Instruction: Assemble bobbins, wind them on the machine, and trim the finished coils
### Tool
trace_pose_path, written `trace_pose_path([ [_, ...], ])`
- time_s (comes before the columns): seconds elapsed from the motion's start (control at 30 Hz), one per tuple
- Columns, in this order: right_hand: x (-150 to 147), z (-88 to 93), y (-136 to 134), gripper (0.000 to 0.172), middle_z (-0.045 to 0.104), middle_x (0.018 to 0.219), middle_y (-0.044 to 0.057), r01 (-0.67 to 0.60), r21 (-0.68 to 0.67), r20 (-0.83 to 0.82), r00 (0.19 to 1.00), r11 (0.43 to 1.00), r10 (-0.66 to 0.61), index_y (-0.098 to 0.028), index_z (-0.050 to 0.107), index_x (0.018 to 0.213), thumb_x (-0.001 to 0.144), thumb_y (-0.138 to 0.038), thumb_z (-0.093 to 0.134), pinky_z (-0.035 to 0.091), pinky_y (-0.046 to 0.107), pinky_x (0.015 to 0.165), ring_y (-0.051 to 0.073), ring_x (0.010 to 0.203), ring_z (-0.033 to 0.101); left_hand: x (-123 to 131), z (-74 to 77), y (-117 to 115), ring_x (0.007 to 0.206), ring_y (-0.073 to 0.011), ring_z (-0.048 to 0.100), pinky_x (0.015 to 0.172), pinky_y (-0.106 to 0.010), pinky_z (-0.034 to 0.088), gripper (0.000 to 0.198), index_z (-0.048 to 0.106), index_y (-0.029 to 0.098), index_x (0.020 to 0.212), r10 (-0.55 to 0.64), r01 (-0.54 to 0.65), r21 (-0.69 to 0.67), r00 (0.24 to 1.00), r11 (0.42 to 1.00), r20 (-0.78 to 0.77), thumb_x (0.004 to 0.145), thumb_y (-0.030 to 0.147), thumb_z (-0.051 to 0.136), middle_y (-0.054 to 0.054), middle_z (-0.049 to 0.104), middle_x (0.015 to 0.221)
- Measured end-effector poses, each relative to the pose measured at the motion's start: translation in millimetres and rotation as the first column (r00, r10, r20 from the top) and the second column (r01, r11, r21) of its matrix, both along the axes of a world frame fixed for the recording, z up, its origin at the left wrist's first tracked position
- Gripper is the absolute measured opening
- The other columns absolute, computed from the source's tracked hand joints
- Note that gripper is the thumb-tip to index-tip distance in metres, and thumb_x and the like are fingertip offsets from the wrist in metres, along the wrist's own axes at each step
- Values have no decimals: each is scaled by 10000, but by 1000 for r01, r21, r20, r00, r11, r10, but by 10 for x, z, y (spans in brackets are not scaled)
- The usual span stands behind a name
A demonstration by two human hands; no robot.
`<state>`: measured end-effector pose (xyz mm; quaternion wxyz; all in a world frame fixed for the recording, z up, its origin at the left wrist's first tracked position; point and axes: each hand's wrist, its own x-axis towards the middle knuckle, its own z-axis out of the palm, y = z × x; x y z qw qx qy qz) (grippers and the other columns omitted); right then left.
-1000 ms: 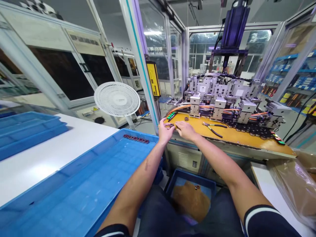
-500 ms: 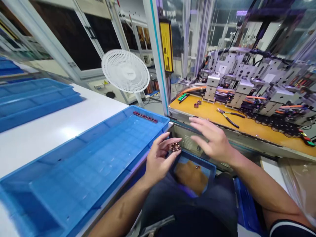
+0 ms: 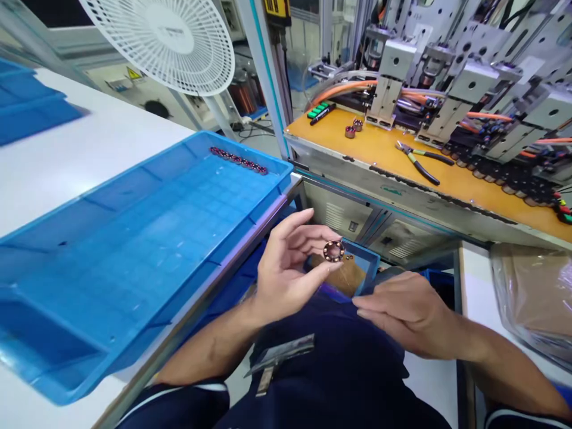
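Observation:
My left hand [image 3: 286, 271] pinches a small ring-shaped wound stator [image 3: 333, 242] between thumb and fingers, its round opening facing me. Copper-coloured spots show around the ring. Lower and to the right, my right hand [image 3: 409, 313] is closed, thumb and forefinger pressed together. A faint thin wire [image 3: 349, 282] seems to run from the stator down to those fingertips. Behind the left hand lies a small blue bin [image 3: 373, 262] with brown material and a few tiny parts in it.
On the left a long blue tray [image 3: 147, 310] holds a row of stators [image 3: 238, 159] at its far end. Cutting pliers [image 3: 417, 161], two stators [image 3: 350, 132] and a black pen [image 3: 322, 113] lie on the yellow machine bench [image 3: 379, 146]. A white fan [image 3: 170, 36] stands behind.
My right hand has come down from beside the bench and closed from spread fingers into a pinch. The left hand still holds the stator, now turned more towards me. The view has tilted down.

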<state>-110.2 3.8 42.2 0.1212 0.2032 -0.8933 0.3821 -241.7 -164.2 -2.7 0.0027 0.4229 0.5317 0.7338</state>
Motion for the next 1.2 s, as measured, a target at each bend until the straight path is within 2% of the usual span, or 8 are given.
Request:
trace_pose_path([
  [0.07,26,-36,11,109,647,649,-8,-16,-87,71,997,996,22,-149,699,997,933,-170,614,388,222,557,74,550,546,15,-17,-12,898,-129,718,799,-242,617,801,426,300,1410,-33,33,-1,999,999,8,743,-13,741,-57,706,1096],
  [0.17,-20,-61,24,211,702,837,20,160,-312,208,973,936,-97,-185,688,1008,836,-286,758,473,228,713,107,748,628,46,-61,-24,1030,-169,710,871,-280,605,775,391,289,1441,-93,93,8,995,996,-27,795,-34,673,-104,700,1195],
  [0.23,-88,-61,1,275,669,812,9,326,-532,330,930,782,-163,-188,660,938,772,-347,811,484,240,704,119,751,612,77,-82,-14,1104,-182,688,924,-299,586,763,375,285,1456,-149,149,6,988,989,-52,820,-58,621,-121,687,1246],
  [0.33,-189,-79,-92,262,593,710,-18,410,-724,446,892,554,-78,-178,600,796,786,-363,784,437,226,605,100,656,539,133,-85,31,1117,-176,678,952,-303,571,784,366,283,1468,-206,206,0,976,978,-64,816,-82,602,-124,669,1276],
  [0.6,-108,-391,-371,259,552,686,-25,401,-865,392,915,303,-93,-177,559,733,892,-344,677,394,264,679,103,661,510,126,-46,96,827,-97,702,731,-195,599,737,461,303,1372,-171,166,48,973,985,153,767,-42,702,-43,649,1083],
  [0.83,-103,-338,-286,205,541,813,-12,399,-840,410,911,368,-51,-195,598,854,853,-350,732,398,254,695,109,754,501,156,-72,85,922,-135,712,815,-247,604,777,430,321,1416,-265,263,36,961,964,85,782,-47,688,-66,681,1123],
  [1.0,-21,-396,-263,265,506,738,-18,425,-822,427,901,379,-83,-187,564,755,922,-379,637,382,278,718,115,728,473,146,-50,54,917,-155,734,823,-268,617,622,554,290,1316,-363,366,43,891,930,273,799,-32,682,-73,697,1131],
  [1.2,11,-166,-126,294,534,743,-11,479,-654,499,855,585,-143,-176,574,802,870,-442,677,382,264,635,110,672,486,67,15,30,913,-165,708,795,-262,604,346,725,211,1109,-415,450,-37,850,892,323,805,47,711,-116,667,1127],
])
